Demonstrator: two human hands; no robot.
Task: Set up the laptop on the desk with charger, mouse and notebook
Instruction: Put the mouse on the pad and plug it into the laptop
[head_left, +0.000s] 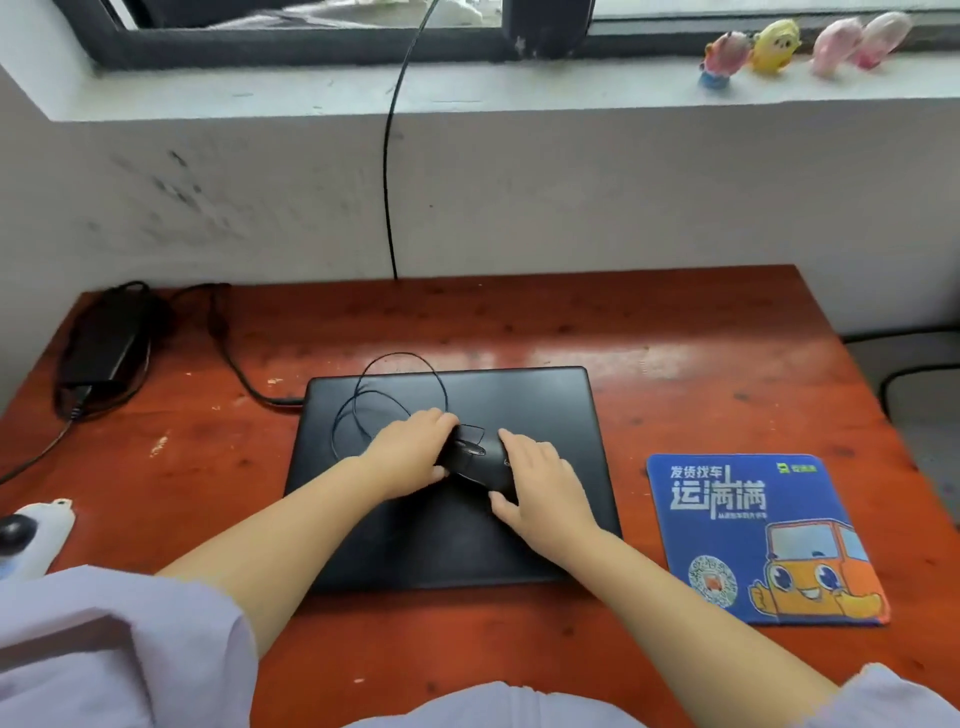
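Closed black laptop (452, 483) lies flat at the centre of the red-brown desk (649, 332), lid down, long axis running left to right, its far edge toward the wall; no brand mark legible on the lid. Black wired mouse (475, 460) sits on the lid just beyond its centre, long axis skewed from far-left to near-right; a small pale logo shows on its right flank, too small to read; its thin cable (395, 389) loops over the laptop's far-left corner. Left hand (410, 452) is closed around the mouse's left end, fingers wrapped over it; right hand (540, 486) is clamped on its right side, thumb at the near edge. Blue mouse pad (758, 535) lies flat on the desk just right of the laptop, apart from it; printed in white "发货找车" above larger "运满满", with an orange cartoon truck, a round QR code and a small green logo at its far-right corner. Black charger brick (104, 343) rests at the desk's far-left corner, well left of the laptop; its cord (244, 374) reaches the laptop's far-left edge.
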